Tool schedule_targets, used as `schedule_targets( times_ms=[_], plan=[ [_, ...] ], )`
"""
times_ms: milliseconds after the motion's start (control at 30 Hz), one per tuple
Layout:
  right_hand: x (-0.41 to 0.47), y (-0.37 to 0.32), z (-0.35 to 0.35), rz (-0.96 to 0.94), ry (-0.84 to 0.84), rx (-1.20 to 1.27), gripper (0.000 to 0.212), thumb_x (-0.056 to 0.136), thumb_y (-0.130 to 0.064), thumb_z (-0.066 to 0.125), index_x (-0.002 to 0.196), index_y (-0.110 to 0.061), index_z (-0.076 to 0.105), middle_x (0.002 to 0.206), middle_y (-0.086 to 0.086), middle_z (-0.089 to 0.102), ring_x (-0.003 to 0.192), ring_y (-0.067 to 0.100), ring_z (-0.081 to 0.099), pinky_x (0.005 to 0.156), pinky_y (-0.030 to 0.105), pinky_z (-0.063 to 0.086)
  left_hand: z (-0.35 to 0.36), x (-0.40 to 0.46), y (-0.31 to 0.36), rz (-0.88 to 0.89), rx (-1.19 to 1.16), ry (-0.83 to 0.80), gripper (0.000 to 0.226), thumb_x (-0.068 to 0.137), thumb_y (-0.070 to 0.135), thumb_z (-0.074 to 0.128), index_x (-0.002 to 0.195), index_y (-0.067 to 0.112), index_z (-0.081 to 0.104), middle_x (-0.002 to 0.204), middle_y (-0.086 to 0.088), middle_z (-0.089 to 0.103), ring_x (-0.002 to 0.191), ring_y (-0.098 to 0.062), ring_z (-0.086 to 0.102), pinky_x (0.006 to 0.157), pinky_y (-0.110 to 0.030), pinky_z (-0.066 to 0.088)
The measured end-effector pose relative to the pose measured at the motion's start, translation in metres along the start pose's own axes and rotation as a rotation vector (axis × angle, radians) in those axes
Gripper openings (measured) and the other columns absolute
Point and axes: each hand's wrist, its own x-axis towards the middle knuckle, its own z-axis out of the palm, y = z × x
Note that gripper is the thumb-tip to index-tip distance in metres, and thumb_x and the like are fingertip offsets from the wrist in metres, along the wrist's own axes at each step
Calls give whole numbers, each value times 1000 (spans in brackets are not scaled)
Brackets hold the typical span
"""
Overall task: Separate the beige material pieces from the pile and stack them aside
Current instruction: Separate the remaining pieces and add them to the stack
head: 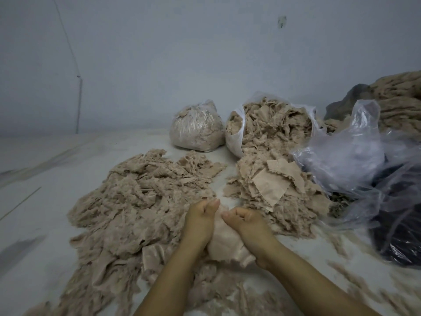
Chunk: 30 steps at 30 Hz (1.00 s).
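A wide pile of fluffy beige material (127, 201) spreads over the pale floor on the left. A second heap of beige pieces (273, 190), several with the flat backing side up, lies to the right of it. Between the two, my left hand (200, 222) and my right hand (248, 226) both grip one beige piece (225, 242), backing side up. The thumbs point away from me and nearly meet above the piece. The fingers of both hands are curled under it and hidden.
A tied clear bag of beige scraps (196, 128) and an open white bag spilling beige pieces (271, 126) stand by the wall. Crumpled clear plastic (355, 151) over dark material (401, 242) fills the right side. Folded beige fabric (401, 99) is stacked at the far right.
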Motion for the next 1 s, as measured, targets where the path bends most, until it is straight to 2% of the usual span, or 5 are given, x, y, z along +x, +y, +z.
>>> schedule_targets(
  times_ms=[200, 433, 567, 700, 1000],
  plan=[
    [-6, 0, -9, -21, 33, 78, 32, 91, -21, 62, 60, -18, 56, 68, 12, 44, 65, 25, 39, 62, 34, 31, -31, 20, -10, -232, -159, 345, 36, 100, 23, 44, 67, 13, 56, 50, 8, 46, 37, -4, 41, 38, -16, 33],
    [7, -5, -8, -42, 43, 157, 24, 90, -22, 64, 67, -14, 68, 69, 5, 63, 69, 18, 56, 68, 33, 46, -15, 6, 4, -173, -252, -129, 49, 101, 42, 33, 90, 14, 72, 80, -3, 74, 77, -17, 70, 67, -27, 54],
    [19, -9, -2, -69, 149, 184, 16, 89, -21, 66, 83, -7, 71, 87, 22, 70, 80, 28, 62, 81, 45, 51, 4, 5, 1, 30, 68, 151, 45, 102, 24, 35, 81, 0, 67, 72, -5, 64, 70, -19, 59, 53, -16, 40],
    [27, -11, -8, -150, 212, 40, 24, 88, -23, 67, 71, -6, 69, 66, 10, 61, 64, 21, 53, 61, 35, 44, -11, 20, 3, 21, 95, 251, 42, 101, 25, 40, 63, 12, 54, 63, -2, 52, 65, -19, 48, 48, -9, 33],
    [29, -13, -9, -146, 177, 15, 25, 87, -21, 68, 63, -18, 71, 58, -5, 62, 55, 10, 53, 55, 23, 42, -28, 19, 8, -367, -518, 14, 35, 96, 29, 52, 66, 12, 57, 48, -2, 54, 34, -12, 49, 35, -17, 38]
  ],
)
